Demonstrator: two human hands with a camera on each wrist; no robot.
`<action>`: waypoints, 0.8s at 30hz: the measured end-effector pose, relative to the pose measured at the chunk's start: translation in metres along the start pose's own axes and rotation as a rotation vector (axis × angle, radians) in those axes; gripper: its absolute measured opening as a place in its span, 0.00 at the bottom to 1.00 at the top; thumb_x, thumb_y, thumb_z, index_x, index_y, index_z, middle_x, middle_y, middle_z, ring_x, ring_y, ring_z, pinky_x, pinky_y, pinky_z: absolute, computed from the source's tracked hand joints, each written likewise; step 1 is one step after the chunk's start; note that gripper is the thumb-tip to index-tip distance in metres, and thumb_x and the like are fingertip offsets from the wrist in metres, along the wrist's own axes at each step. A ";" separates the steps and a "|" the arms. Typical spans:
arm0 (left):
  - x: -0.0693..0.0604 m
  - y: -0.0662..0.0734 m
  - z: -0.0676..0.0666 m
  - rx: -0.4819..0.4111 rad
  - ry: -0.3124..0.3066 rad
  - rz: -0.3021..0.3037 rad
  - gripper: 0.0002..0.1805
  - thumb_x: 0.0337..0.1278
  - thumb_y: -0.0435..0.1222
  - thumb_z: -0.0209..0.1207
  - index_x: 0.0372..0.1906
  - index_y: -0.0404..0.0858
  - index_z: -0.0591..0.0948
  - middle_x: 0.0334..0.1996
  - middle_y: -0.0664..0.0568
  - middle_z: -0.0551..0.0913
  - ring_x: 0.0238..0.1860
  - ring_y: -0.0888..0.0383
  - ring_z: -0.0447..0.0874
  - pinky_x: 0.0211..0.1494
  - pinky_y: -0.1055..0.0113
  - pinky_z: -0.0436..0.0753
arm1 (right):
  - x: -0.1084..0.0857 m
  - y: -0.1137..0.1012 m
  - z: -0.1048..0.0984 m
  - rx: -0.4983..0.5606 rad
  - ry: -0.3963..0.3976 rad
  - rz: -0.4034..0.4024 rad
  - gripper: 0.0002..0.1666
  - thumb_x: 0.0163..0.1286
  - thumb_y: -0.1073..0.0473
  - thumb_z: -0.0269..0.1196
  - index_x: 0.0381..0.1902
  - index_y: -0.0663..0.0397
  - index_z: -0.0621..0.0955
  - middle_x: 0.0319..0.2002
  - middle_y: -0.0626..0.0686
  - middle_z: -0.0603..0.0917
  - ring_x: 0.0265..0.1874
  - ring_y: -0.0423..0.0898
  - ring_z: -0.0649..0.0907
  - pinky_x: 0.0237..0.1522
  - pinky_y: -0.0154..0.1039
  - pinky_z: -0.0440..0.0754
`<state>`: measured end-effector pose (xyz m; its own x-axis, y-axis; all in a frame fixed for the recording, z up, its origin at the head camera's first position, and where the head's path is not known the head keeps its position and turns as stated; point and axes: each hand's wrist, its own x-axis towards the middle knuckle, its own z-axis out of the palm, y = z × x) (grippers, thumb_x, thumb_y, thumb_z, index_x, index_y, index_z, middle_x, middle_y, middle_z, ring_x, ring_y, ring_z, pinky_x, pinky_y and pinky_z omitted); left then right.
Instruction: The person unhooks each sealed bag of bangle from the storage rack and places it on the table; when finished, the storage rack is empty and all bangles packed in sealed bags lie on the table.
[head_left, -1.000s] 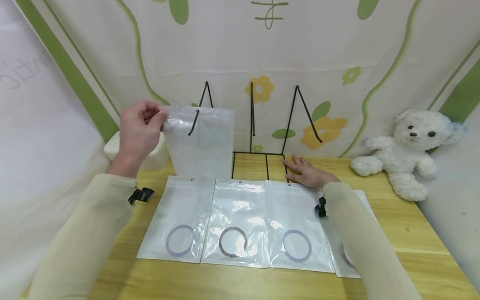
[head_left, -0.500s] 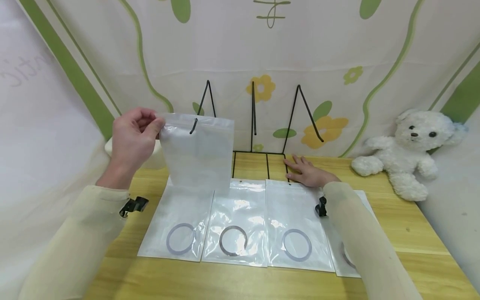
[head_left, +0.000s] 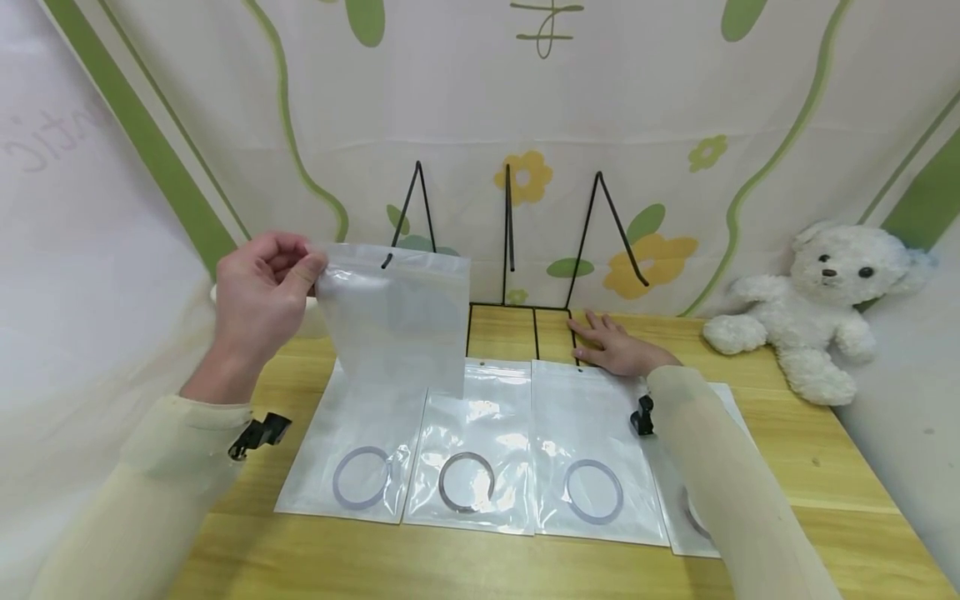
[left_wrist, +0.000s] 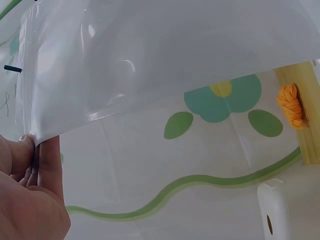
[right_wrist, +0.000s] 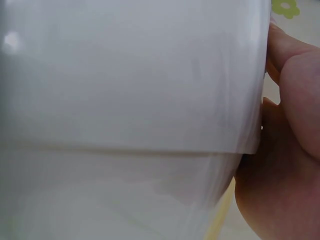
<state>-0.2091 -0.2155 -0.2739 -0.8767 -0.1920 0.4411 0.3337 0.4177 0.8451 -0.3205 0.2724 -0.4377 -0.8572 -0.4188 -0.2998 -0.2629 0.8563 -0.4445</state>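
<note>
My left hand [head_left: 258, 304] pinches the upper left corner of a translucent zip bag [head_left: 397, 325] between thumb and fingers. This bag hangs near the tip of the left prong of a black wire rack [head_left: 507, 225], the prong passing through the hole at its top. In the left wrist view the bag [left_wrist: 150, 55] stretches away from the thumb. My right hand [head_left: 617, 346] rests with fingers spread over the right side of the rack's base. Several similar bags lie in a row in front; a lilac bangle [head_left: 362, 477] and a brown bangle [head_left: 467, 482] show inside two.
A white plush bear [head_left: 817, 308] sits at the table's right. Behind my left hand stands a partly hidden white object [head_left: 318, 321]. An orange yarn bundle [left_wrist: 291, 106] shows in the left wrist view. A flowered cloth [head_left: 630, 100] hangs behind the rack.
My left hand has moved down and toward me, drawing the bag along the prong to near its tip. The right hand has stayed in place.
</note>
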 end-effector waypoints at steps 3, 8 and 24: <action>-0.004 0.000 -0.001 -0.006 0.010 0.005 0.04 0.71 0.29 0.68 0.41 0.38 0.83 0.28 0.71 0.85 0.28 0.70 0.84 0.37 0.80 0.86 | 0.000 0.000 0.000 0.000 0.000 -0.006 0.44 0.87 0.37 0.52 0.90 0.42 0.50 0.89 0.64 0.34 0.86 0.73 0.32 0.77 0.84 0.36; -0.009 0.001 -0.003 -0.021 0.030 0.030 0.06 0.69 0.27 0.69 0.39 0.39 0.83 0.27 0.71 0.86 0.27 0.71 0.85 0.36 0.80 0.87 | 0.000 0.002 0.001 0.005 0.000 -0.006 0.44 0.87 0.37 0.52 0.90 0.42 0.50 0.89 0.65 0.34 0.86 0.73 0.32 0.77 0.84 0.36; -0.025 0.004 -0.020 -0.062 0.035 0.032 0.08 0.68 0.26 0.69 0.37 0.42 0.86 0.29 0.66 0.89 0.27 0.69 0.88 0.37 0.78 0.88 | 0.002 0.004 0.001 0.011 0.003 -0.004 0.45 0.86 0.35 0.52 0.90 0.40 0.51 0.89 0.64 0.34 0.86 0.72 0.32 0.77 0.84 0.35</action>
<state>-0.1793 -0.2268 -0.2754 -0.8532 -0.2107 0.4771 0.3827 0.3685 0.8472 -0.3230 0.2742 -0.4407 -0.8573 -0.4213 -0.2957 -0.2612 0.8511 -0.4553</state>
